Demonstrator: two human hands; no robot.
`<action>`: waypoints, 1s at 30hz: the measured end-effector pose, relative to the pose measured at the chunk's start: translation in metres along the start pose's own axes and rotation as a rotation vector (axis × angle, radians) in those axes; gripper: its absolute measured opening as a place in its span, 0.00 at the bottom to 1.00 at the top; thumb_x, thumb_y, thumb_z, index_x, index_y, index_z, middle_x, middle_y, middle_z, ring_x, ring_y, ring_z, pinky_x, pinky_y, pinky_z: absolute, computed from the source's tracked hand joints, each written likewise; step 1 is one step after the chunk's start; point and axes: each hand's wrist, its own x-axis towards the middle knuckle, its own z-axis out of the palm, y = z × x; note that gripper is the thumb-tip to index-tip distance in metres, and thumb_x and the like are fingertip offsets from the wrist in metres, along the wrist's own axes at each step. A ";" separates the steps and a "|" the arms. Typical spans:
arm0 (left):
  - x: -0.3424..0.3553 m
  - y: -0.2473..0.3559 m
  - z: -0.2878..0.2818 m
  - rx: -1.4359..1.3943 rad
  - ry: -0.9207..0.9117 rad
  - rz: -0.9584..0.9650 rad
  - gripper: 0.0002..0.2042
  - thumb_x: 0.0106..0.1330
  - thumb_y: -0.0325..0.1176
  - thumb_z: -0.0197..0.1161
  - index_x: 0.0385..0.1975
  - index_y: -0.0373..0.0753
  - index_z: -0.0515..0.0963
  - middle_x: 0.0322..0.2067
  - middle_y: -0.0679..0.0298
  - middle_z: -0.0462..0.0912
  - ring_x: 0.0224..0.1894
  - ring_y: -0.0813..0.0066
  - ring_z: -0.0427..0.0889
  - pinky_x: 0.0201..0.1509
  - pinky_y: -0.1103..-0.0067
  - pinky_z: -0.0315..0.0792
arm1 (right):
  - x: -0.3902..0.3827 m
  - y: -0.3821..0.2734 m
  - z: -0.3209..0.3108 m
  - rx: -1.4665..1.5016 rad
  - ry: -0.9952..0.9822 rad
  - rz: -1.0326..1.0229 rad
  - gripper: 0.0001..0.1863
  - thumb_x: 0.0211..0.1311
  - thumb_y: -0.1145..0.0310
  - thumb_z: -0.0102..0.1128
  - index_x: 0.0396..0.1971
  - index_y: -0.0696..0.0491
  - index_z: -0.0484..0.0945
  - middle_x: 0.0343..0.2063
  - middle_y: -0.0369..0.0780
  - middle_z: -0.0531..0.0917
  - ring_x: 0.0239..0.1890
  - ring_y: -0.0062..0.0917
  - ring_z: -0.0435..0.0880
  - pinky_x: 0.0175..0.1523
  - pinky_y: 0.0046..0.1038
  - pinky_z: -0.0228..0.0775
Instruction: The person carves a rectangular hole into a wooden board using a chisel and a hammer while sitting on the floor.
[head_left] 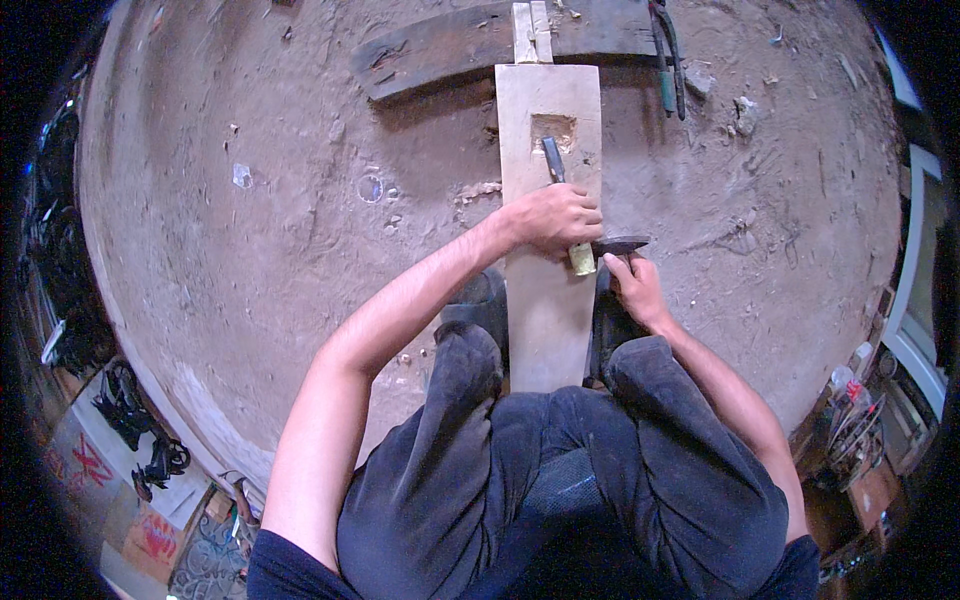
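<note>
A long pale wooden board [550,340] runs away from me between my knees, with a rough-edged rectangular recess [553,122] cut near its far end. My left hand [558,216] is closed around a chisel [554,160]. The blade's tip reaches the near part of the recess, and the yellowish handle end sticks out below my fist. Close by on the right, my right hand [640,290] grips a hammer [625,244]. Its dark head is beside the chisel's handle end; most of the hammer's handle is hidden by my fingers.
Beyond the board lies a dark, curved plank [430,60] with two pale wood strips [532,32] at its middle. A long-handled tool resembling pincers [668,85] hangs over its right part. Dusty ground [250,250] surrounds me; assorted clutter [850,430] lines the right edge.
</note>
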 end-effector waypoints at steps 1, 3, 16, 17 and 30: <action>0.000 -0.001 0.002 0.010 0.001 0.002 0.13 0.43 0.37 0.64 0.30 0.45 0.72 0.26 0.69 0.74 0.34 0.69 0.77 0.37 0.72 0.73 | 0.000 0.000 0.000 0.001 0.005 -0.011 0.26 0.66 0.54 0.55 0.17 0.63 0.71 0.10 0.39 0.64 0.18 0.18 0.63 0.24 0.34 0.58; 0.000 -0.001 0.001 -0.008 -0.016 -0.012 0.13 0.43 0.37 0.64 0.30 0.45 0.72 0.26 0.68 0.73 0.34 0.69 0.77 0.37 0.72 0.73 | -0.001 -0.003 0.000 -0.005 -0.007 0.001 0.26 0.66 0.55 0.55 0.18 0.63 0.72 0.11 0.39 0.65 0.18 0.18 0.64 0.24 0.33 0.59; 0.011 -0.035 -0.086 -0.905 1.178 -0.861 0.10 0.56 0.31 0.58 0.14 0.41 0.70 0.13 0.69 0.70 0.15 0.79 0.66 0.20 0.80 0.59 | -0.013 -0.032 0.005 -0.027 -0.039 -0.089 0.22 0.65 0.56 0.53 0.39 0.64 0.76 0.28 0.55 0.80 0.30 0.30 0.79 0.40 0.35 0.69; 0.011 -0.043 -0.091 -1.028 1.259 -0.831 0.11 0.57 0.31 0.56 0.13 0.41 0.68 0.13 0.70 0.69 0.14 0.79 0.64 0.20 0.80 0.58 | -0.013 -0.029 0.003 -0.026 -0.033 -0.093 0.22 0.65 0.56 0.53 0.39 0.64 0.76 0.28 0.55 0.80 0.30 0.30 0.79 0.40 0.35 0.69; 0.001 -0.063 -0.079 -1.255 1.664 -0.883 0.19 0.57 0.35 0.53 0.08 0.49 0.53 0.08 0.73 0.50 0.11 0.78 0.48 0.19 0.76 0.48 | 0.002 -0.043 -0.015 0.161 0.033 -0.020 0.17 0.65 0.56 0.55 0.27 0.56 0.74 0.16 0.33 0.72 0.18 0.16 0.68 0.23 0.24 0.58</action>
